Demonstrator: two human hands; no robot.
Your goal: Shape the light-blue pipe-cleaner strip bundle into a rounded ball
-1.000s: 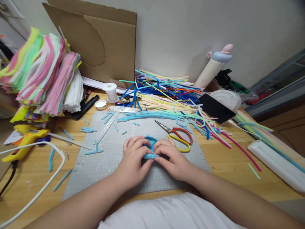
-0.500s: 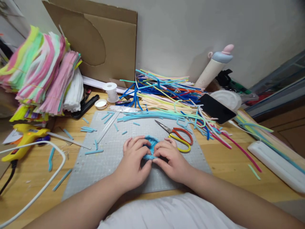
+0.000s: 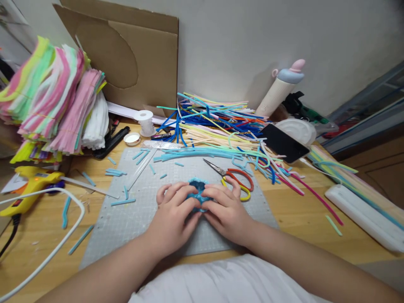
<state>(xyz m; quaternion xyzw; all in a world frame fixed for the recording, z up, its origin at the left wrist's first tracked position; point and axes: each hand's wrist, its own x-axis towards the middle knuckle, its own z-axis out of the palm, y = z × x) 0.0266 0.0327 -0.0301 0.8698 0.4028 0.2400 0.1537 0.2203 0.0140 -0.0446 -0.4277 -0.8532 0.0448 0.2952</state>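
Observation:
Between my hands, over the grey cutting mat (image 3: 139,229), is a small blue fuzzy piece (image 3: 199,197) that looks made of pipe cleaners. Its middle looks dark and hollow, and my fingers cover much of its sides. My left hand (image 3: 173,214) grips the left side, fingers curled over the top and thumb below. From the right, my right hand (image 3: 229,210) grips it too, with one finger lifted off. Just beyond that hand, scissors (image 3: 232,174) with red and yellow handles lie on the mat. Short blue pipe cleaner pieces (image 3: 123,202) are scattered to the left.
A yellow glue gun (image 3: 33,189) with a white cable (image 3: 71,235) lies at left, near bundled pipe cleaners (image 3: 59,92). Loose pipe cleaners (image 3: 214,122) are heaped at the back. A phone (image 3: 284,143), a bottle (image 3: 279,90) and a white bar-shaped object (image 3: 362,216) are on the right.
The blue piece has turned in my hands, so its dark middle shows now. My fingers have shifted around it, and one right finger has lifted. The view has moved slightly.

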